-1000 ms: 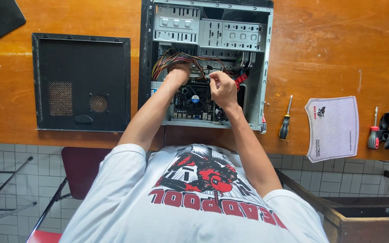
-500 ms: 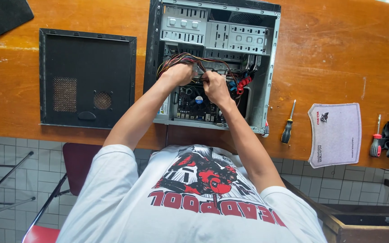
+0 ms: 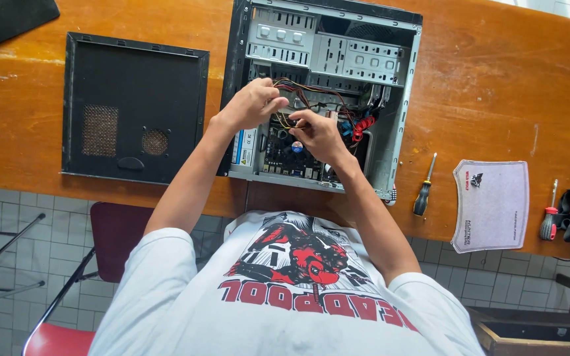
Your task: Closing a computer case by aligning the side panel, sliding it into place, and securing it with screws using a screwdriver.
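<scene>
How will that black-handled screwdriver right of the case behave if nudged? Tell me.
The black-handled screwdriver lies flat on the wooden table; its rounded handle would probably let it roll. It looks rigid, and likely light. It lies near the table's front edge, so it might drop off.

On the orange wooden worktop (image 3: 496, 86), a black perforated side panel (image 3: 133, 109) lies at its left; a black-handled screwdriver (image 3: 423, 191), grey mat (image 3: 493, 204) and red-handled screwdriver (image 3: 549, 221) lie toward its right end.

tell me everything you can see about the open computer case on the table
The computer case is a grey metal tower with black edges, lying on its side on the wooden table, side cover off. Inside show perforated drive bays, a circuit board and a bundle of coloured wires. The left hand and right hand reach in, both at the wires.
</scene>
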